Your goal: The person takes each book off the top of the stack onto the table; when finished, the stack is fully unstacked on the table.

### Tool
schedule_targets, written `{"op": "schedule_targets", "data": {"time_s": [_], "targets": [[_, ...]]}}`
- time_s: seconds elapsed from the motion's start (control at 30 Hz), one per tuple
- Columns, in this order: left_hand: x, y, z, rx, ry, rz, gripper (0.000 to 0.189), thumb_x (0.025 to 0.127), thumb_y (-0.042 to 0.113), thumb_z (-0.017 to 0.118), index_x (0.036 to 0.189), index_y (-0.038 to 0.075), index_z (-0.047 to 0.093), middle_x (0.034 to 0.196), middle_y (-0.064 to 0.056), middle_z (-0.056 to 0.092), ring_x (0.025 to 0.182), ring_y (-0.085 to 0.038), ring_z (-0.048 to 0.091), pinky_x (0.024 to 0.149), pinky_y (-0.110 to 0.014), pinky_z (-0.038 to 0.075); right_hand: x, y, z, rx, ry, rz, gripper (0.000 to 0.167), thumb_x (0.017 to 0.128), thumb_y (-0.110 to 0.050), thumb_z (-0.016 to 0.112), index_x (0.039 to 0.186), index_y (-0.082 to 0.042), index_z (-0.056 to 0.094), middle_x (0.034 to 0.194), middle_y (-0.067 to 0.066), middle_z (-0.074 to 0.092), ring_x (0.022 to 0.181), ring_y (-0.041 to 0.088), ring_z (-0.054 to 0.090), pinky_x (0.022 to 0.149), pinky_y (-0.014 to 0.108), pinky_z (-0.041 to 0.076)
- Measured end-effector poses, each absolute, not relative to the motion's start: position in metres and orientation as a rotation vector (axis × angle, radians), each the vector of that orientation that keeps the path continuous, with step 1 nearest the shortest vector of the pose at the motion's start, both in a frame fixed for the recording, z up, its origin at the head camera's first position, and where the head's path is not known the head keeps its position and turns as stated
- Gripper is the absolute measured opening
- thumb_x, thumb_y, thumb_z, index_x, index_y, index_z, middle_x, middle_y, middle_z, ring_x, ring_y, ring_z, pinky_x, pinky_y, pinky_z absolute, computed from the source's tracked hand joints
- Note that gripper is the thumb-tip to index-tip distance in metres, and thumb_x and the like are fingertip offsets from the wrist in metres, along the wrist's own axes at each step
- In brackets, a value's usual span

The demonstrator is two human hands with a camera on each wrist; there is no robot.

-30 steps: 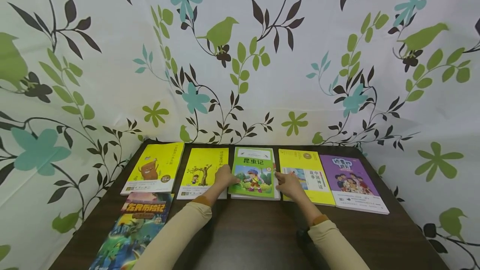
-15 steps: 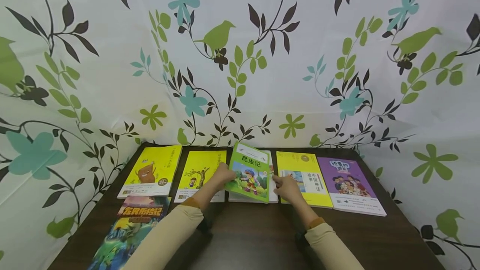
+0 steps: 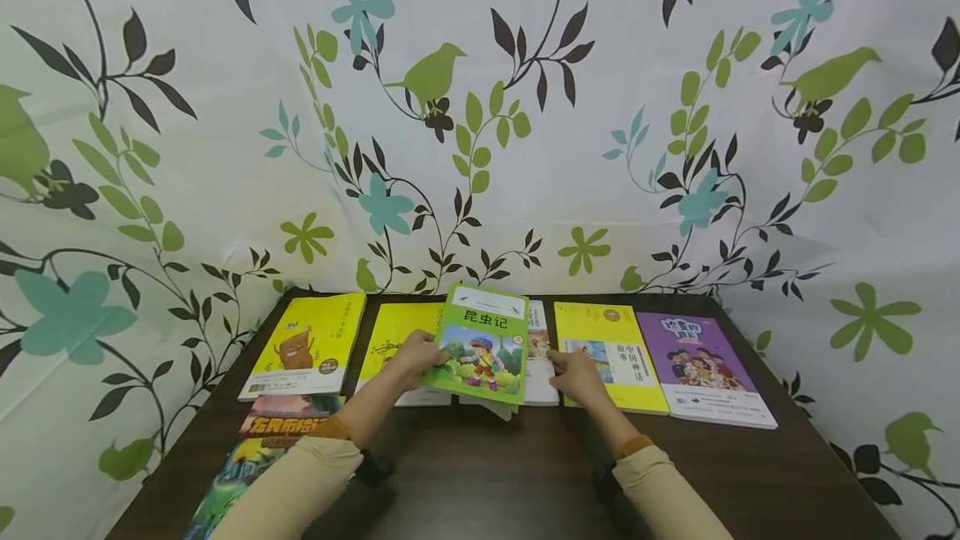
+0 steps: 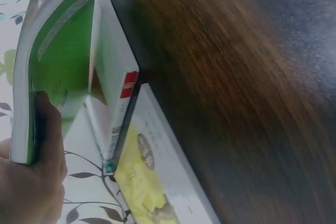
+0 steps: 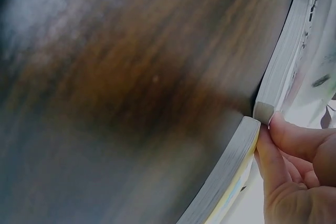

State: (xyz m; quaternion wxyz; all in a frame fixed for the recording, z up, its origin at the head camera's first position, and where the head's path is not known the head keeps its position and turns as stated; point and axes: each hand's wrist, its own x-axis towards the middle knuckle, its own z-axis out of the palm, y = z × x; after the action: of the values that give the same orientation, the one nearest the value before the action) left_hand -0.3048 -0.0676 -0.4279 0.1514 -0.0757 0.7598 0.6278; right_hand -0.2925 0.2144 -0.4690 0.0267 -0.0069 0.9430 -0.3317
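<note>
In the head view my left hand [image 3: 411, 361] grips the left edge of a green children's book [image 3: 483, 340], raised and tilted over the row. The left wrist view shows the fingers [image 4: 50, 129] on its green underside. Beneath it, partly hidden, a white-covered book [image 3: 542, 369] lies on the table. My right hand [image 3: 576, 375] pinches the right edge of that white book. In the right wrist view the thumb [image 5: 294, 136] lies at the book's corner, with a finger in the narrow gap beside the neighbouring yellow book [image 5: 231, 179].
On the dark wooden table [image 3: 480, 473], a yellow book [image 3: 303, 344] lies far left and another yellow book [image 3: 378, 348] is partly behind my left hand. A purple book [image 3: 705, 365] lies at right. A colourful book [image 3: 251, 448] sits front left, partly under my left sleeve. Patterned cloth [image 3: 495, 148] hangs behind.
The green book, first lying flat on the white book, has been lifted by my left hand and shifted left, uncovering more of the white book. My right hand has stayed nearly still.
</note>
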Motion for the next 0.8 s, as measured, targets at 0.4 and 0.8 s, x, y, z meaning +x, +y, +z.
{"op": "schedule_targets", "data": {"time_s": [0.4,0.8], "targets": [[-0.274,-0.086,-0.407,-0.184,2.095,1.879,0.036,0.095,-0.007,0.05,0.128,-0.009,0.034,0.102,-0.021,0.052,0.075,-0.019,0.06,0.063,-0.029,0.058,-0.292,0.214,-0.466,0.003,2.893,-1.021,0.051,0.086,-0.001,0.069,0.135,0.001,0.057,0.13,0.022,0.062,0.116,0.035,0.063,0.091,0.044,0.054],[-0.247,-0.108,-0.409,-0.204,2.056,1.906,0.036,0.097,-0.006,0.048,0.128,-0.004,0.029,0.102,-0.02,0.055,0.078,-0.019,0.062,0.065,-0.034,0.058,-0.291,0.211,-0.464,0.014,2.897,-0.992,0.049,0.085,-0.001,0.069,0.133,0.0,0.059,0.13,0.021,0.062,0.115,0.032,0.064,0.088,0.041,0.055]]}}
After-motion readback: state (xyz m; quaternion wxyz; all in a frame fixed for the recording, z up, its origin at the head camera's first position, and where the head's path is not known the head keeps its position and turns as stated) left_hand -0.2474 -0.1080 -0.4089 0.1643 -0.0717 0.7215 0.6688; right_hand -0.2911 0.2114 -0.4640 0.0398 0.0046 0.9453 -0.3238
